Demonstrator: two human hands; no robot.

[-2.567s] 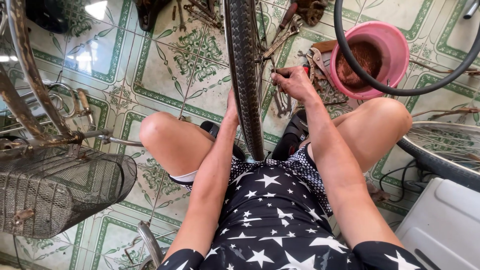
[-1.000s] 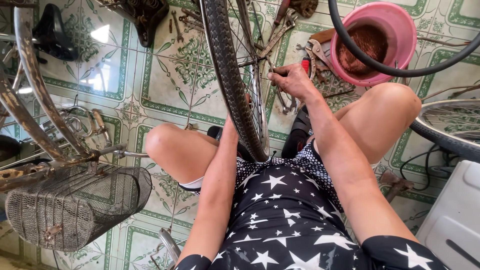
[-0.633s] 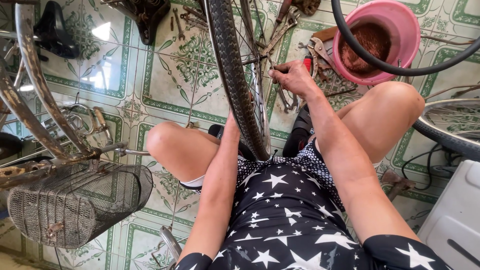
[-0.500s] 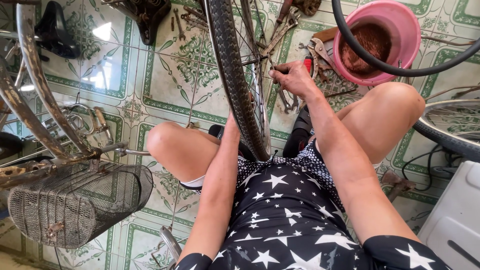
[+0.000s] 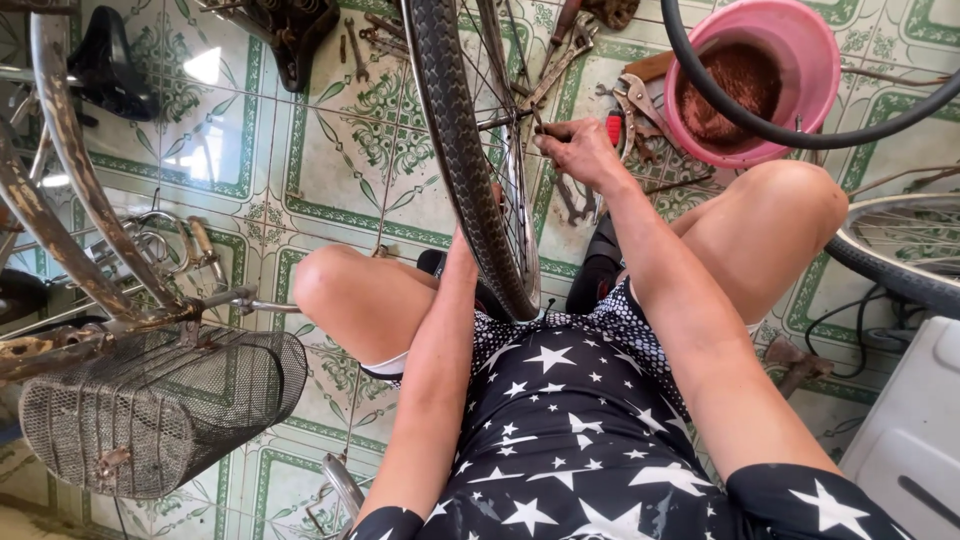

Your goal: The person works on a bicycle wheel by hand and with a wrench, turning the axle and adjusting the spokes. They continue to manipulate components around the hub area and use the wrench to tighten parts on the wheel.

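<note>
Far to the left of your hands, a wire basket (image 5: 160,415) hangs off a rusty bicycle frame (image 5: 70,200), well apart from your work. Your left hand (image 5: 478,215) goes up behind the bicycle wheel (image 5: 462,150) standing between your knees; the tyre hides it, so I cannot tell how far it is closed, though it looks to be steadying the rim. Just right of the tyre, your right hand (image 5: 578,150) is curled nearly closed, fingertips pinched around the axle end (image 5: 520,118) at the hub, with something small in them too hidden to name. You seem to be working the axle fitting; the next move calls for a firm, steady wheel. Beyond that hand lie pliers (image 5: 632,100), then a pink basin (image 5: 760,75).
</note>
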